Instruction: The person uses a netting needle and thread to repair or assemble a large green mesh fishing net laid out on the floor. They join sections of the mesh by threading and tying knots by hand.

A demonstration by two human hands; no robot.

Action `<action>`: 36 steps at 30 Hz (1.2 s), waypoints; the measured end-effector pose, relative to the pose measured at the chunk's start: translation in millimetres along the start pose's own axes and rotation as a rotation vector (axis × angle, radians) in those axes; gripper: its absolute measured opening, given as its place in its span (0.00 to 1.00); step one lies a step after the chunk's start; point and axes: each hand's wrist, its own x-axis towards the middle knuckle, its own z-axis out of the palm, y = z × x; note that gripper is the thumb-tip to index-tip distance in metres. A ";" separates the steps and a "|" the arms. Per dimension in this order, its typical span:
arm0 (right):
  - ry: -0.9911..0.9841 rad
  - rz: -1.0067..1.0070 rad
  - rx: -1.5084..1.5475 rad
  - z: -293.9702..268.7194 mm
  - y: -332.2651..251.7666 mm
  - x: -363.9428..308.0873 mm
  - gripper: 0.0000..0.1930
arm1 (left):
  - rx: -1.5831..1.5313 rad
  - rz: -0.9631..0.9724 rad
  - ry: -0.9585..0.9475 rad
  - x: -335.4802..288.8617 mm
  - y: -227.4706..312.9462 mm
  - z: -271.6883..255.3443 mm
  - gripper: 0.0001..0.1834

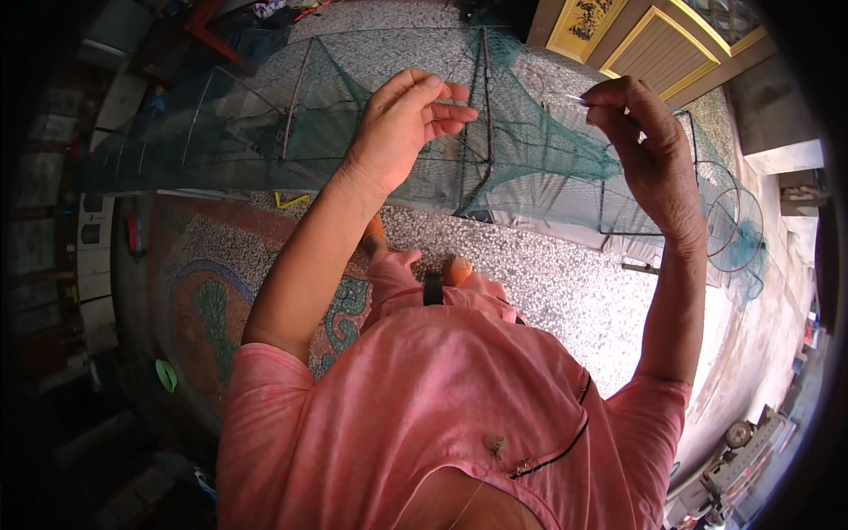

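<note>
Two bare hands are raised over a green net (548,159), which stretches from left to right on dark frame rods (487,97) above the speckled floor (548,265). The right hand (645,132) has its grip closed on a slim, pale, needle-like tool (575,98); the left hand (400,124) curls loosely (whether it holds anything, I cannot tell). The tool could snag the mesh if lowered carelessly, and, being so thin, might slip from a fingertip pinch.

No legible text, labels, numbers or signs anywhere.
</note>
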 end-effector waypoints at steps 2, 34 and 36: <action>-0.095 -0.213 -0.420 11.5 -0.6 9.0 0.03 | -0.034 -0.003 0.001 7.6 0.4 -4.2 0.06; -0.065 -0.209 -0.512 105.2 0.0 33.3 0.07 | -0.100 -0.081 0.103 2.7 -31.6 -25.5 0.05; 0.036 -0.273 -0.042 118.2 -13.8 44.6 0.09 | 0.019 0.022 0.097 5.6 -32.1 -15.8 0.05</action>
